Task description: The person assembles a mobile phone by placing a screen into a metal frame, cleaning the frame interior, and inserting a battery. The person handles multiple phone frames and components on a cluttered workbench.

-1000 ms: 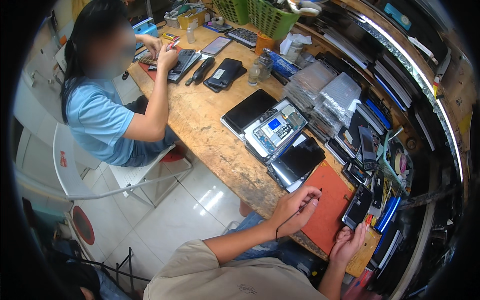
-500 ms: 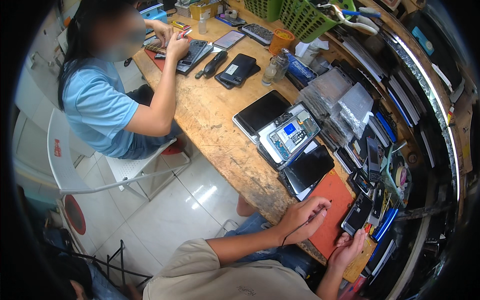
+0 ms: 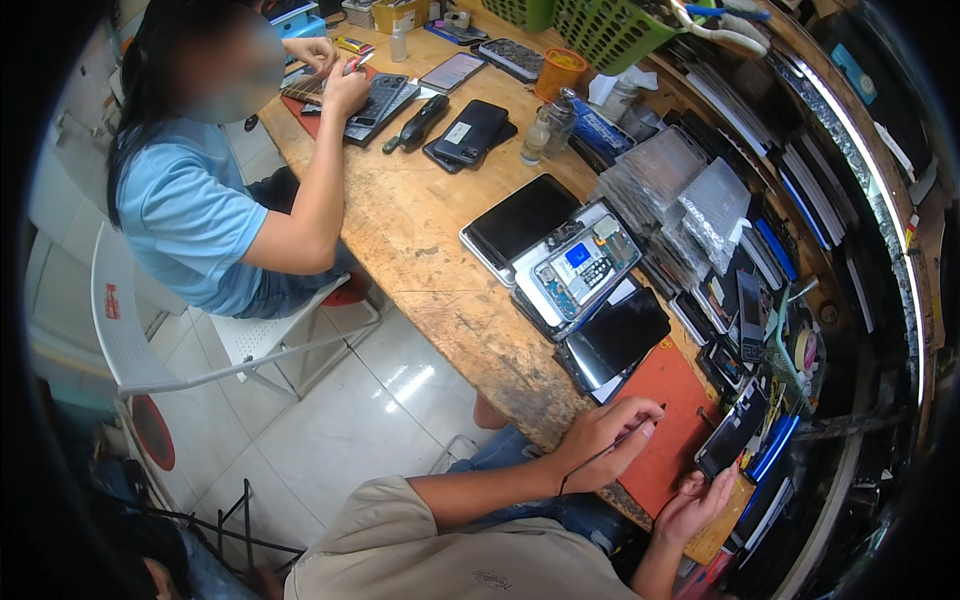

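Observation:
My left hand (image 3: 607, 440) is closed around a slim dark pen-like tool (image 3: 632, 432), over the edge of an orange-red mat (image 3: 670, 415). The tool's tip points away from me; its exact kind is too small to make out. At the mat's right side, my right hand (image 3: 698, 503) grips the near end of a dark phone part (image 3: 735, 432), a flat black panel with a light edge, tilted up. Beyond the mat rest a loose black screen (image 3: 618, 335) and an opened phone (image 3: 583, 265) with its inner board showing.
Across the wooden bench (image 3: 420, 260), a person in a blue shirt (image 3: 200, 215) handles a small tool over phones. A black tablet (image 3: 523, 228), stacked phones (image 3: 470, 132), glass bottles (image 3: 540, 135), bagged parts (image 3: 660, 180) and a green basket (image 3: 610, 35) crowd the bench.
My right hand has shifted slightly right and turned the phone part, so it now stands more on edge. The left hand with the tool has hardly moved.

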